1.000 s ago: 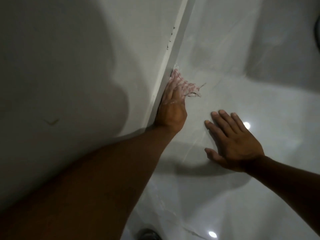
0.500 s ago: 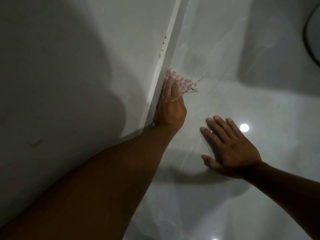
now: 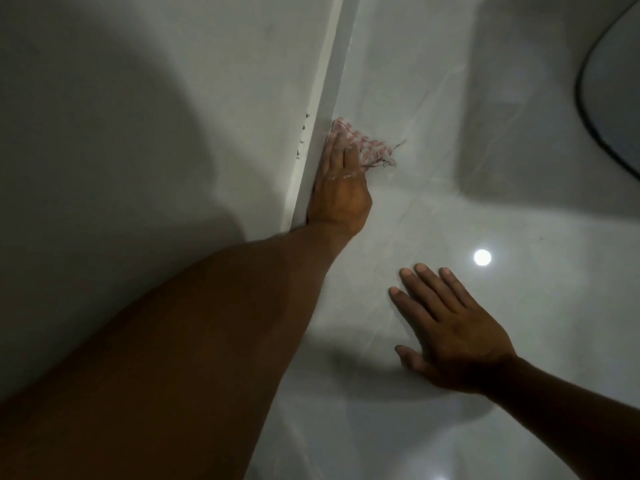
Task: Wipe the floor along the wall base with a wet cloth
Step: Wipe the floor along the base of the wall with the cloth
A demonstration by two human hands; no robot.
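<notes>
A pink-and-white patterned cloth (image 3: 367, 148) lies on the glossy white floor (image 3: 433, 209) right against the wall base (image 3: 322, 116). My left hand (image 3: 341, 188) presses flat on the cloth, fingers pointing along the skirting; wet drops shine on its knuckles. Part of the cloth sticks out past the fingertips, with a frayed thread to its right. My right hand (image 3: 453, 334) rests flat on the floor nearer to me, fingers spread, holding nothing.
The white wall (image 3: 156, 116) fills the left side, with small dark specks near the skirting's top edge. A dark curved cable or rim (image 3: 588, 109) arcs at the far right. A ceiling light reflects on the tile.
My left hand has slid the cloth further along the wall base, away from me. The right hand stays planted on the floor.
</notes>
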